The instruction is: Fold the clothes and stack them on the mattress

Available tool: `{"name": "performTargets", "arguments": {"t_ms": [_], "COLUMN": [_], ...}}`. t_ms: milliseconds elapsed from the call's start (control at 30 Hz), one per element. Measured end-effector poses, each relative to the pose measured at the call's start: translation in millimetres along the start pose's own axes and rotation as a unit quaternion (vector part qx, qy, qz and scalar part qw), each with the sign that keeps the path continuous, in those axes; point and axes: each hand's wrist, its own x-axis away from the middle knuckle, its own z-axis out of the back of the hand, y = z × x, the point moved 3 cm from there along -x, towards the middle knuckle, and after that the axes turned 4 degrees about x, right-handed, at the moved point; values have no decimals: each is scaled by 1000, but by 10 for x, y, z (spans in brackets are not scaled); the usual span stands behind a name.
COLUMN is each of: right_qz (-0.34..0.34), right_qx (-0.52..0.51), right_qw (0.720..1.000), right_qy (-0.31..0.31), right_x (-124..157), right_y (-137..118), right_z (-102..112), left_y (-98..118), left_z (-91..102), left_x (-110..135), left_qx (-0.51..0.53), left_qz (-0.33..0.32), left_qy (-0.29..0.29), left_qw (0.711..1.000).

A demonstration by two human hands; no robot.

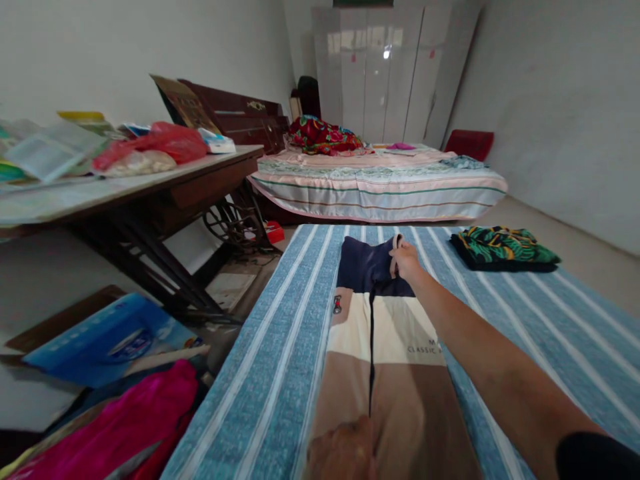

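A colour-block garment [380, 333] in navy, cream and brown lies flat along the blue striped bedcover [270, 373], folded lengthwise with a dark seam down its middle. My right hand [405, 261] reaches far forward and pinches the garment's far navy end near the collar. My left hand [345, 450] rests at the bottom edge of the view on the garment's near brown end, fingers curled and pressed on the cloth.
A folded green leaf-print cloth [503, 248] lies at the right of the bedcover. A second bed [375, 183] with a red bundle stands beyond. A cluttered table [130, 183] is at the left, with pink fabric [115, 427] and a blue box [110, 337] on the floor.
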Motion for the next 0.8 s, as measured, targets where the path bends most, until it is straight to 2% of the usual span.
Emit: {"name": "performTargets", "arguments": {"t_ms": [200,400,567,667,800], "right_qz": [-23,-66,-71,-67,-93], "right_qx": [55,59,15,-3,15], "right_qw": [998,995,995,992,983], "right_qy": [-8,-35,-71,-109,-155], "right_x": [-117,94,233,298,439], "right_y": [-26,163,10,-101,-51], "right_z": [19,186,321,347,357], "left_y": [82,75,168,224,197], "left_z": [1,70,244,197,47], "left_x": [179,239,284,260,212], "left_qx": [-19,-1,83,90,85], "left_qz": [24,23,27,7,-3], "left_qy": [29,75,101,110,130], "left_qw": [999,997,991,990,988]}}
